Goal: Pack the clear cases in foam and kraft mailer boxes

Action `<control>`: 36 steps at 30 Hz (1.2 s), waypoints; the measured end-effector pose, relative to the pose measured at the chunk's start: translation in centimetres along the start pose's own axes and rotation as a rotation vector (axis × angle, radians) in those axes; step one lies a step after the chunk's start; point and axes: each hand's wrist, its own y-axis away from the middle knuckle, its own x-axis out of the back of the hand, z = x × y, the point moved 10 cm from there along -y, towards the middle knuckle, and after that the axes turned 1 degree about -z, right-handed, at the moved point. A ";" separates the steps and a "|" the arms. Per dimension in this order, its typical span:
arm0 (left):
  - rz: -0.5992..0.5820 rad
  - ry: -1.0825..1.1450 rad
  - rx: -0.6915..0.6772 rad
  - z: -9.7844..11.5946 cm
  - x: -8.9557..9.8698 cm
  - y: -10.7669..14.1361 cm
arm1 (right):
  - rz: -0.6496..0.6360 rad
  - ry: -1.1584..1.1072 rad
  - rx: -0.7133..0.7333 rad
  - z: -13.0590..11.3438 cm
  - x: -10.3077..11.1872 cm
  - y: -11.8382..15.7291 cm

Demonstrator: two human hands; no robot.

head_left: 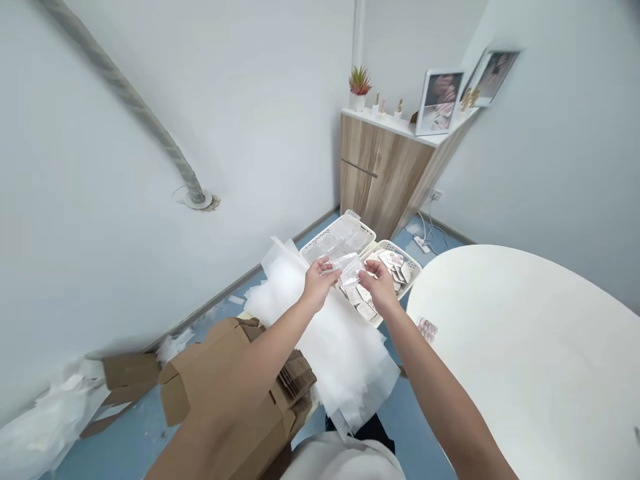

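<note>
Between my two hands is a small clear plastic bag [350,268]. My left hand [320,283] pinches its left side, and my right hand [377,283] grips the right side with thumb and fingers. Beneath and beyond them are two white baskets: the left basket [371,232] holds clear plastic pieces or bags, and the right basket [416,270] is filled with white cards [366,301]. A stack of white translucent sheets [325,347] spreads below my hands. What the bag contains, if anything, I cannot make out.
Folded brown cardboard boxes [220,380] are piled at lower left, near a white plastic bag [55,417]. A round white table [525,333] stands at right, with a small pink item [427,329] at its edge. Behind is a wood-grain cabinet [385,167]; a power strip [421,244] lies on the floor.
</note>
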 end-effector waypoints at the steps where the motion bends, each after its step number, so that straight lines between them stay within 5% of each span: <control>1: -0.042 0.044 0.023 -0.3 -0.2 1.9 | -0.015 -0.034 -0.015 -0.1 0.4 2.1; 5: -0.265 0.104 0.145 -2.7 -2.1 9.3 | -0.007 -0.078 -0.025 -0.4 3.5 10.2; 11: -0.565 0.028 0.345 -8.4 -5.8 18.9 | 0.178 -0.066 -0.018 0.3 10.6 20.2; 18: -0.708 -0.018 0.410 -12.4 -11.3 24.6 | 0.382 -0.130 -0.098 3.5 18.4 28.9; 21: -0.716 -0.043 0.386 -13.8 -14.5 26.1 | 0.501 -0.176 -0.085 4.1 22.3 31.9; 25: -0.915 -0.163 0.434 -17.0 -20.1 30.9 | 0.670 -0.293 -0.040 4.8 27.7 35.5; 29: -0.958 -0.254 0.380 -19.2 -24.8 34.2 | 0.670 -0.323 -0.046 5.7 32.0 37.4; 36: -0.995 -0.400 0.233 -20.3 -30.7 35.2 | 0.616 -0.175 -0.074 5.4 40.4 37.7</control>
